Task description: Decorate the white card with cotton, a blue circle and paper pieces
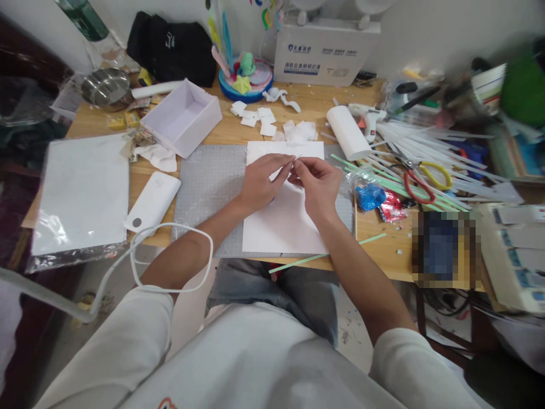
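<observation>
Over a white sheet (276,230) on a grey cutting mat (204,193), my two hands meet at the fingertips. Thumb and fingers of my left hand (263,180) come together around something too small to make out. Beside it my right hand (317,184) is closed in a pinch, with its fingers curled; what it pinches is also too tiny to tell. Small white paper pieces (268,129) lie just beyond the sheet, and a white roll (348,133) rests to their right.
A lilac box (183,116) and a white power bank (153,201) lie on the left, with a cable loop above my left forearm. Scissors (419,182), a glue gun (371,122) and many translucent sticks (426,147) cover the right side.
</observation>
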Demonstrator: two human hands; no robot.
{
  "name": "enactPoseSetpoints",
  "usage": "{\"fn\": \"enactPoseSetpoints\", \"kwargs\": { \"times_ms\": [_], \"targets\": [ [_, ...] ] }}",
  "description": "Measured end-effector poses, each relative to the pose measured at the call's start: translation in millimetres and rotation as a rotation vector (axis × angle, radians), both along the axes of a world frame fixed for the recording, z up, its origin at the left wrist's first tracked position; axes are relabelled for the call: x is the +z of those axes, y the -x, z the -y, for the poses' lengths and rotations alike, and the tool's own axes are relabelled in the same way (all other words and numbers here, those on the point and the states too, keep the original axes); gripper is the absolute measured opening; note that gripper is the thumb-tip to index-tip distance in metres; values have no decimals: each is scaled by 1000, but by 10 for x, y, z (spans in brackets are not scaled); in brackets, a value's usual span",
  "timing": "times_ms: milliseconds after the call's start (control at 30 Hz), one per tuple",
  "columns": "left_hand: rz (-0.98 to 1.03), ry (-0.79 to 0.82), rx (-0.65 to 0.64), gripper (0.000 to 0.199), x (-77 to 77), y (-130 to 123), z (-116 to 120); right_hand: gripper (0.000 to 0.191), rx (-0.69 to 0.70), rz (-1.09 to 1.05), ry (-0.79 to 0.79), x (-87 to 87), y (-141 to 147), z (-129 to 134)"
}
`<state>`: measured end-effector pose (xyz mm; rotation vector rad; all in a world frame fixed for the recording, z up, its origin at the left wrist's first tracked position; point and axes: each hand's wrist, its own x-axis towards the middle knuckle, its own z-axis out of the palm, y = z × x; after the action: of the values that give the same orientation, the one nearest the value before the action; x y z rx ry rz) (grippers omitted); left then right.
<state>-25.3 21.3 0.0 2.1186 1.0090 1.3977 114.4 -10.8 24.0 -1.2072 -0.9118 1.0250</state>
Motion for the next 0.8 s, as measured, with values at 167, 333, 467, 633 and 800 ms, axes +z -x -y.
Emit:
{"fn": "enactPoseSetpoints", "kwargs": {
  "times_ms": [167,333,467,633,800],
  "targets": [
    [-19,18,31,33,56,-1,-15,21,8,26,-6,-5,-5,-3],
    [86,177,23,27,39,-5,-16,20,50,51,-34,5,-3,22],
    [135,289,-20,25,1,-15,-12,21,52,69,-75,33,6,54],
    [141,294,-10,25,27,-12,-2,26,23,169,-101,45,9,63],
    [97,193,-24,25,37,7,2,31,24,173,-126,37,9,57]
  ]
}}
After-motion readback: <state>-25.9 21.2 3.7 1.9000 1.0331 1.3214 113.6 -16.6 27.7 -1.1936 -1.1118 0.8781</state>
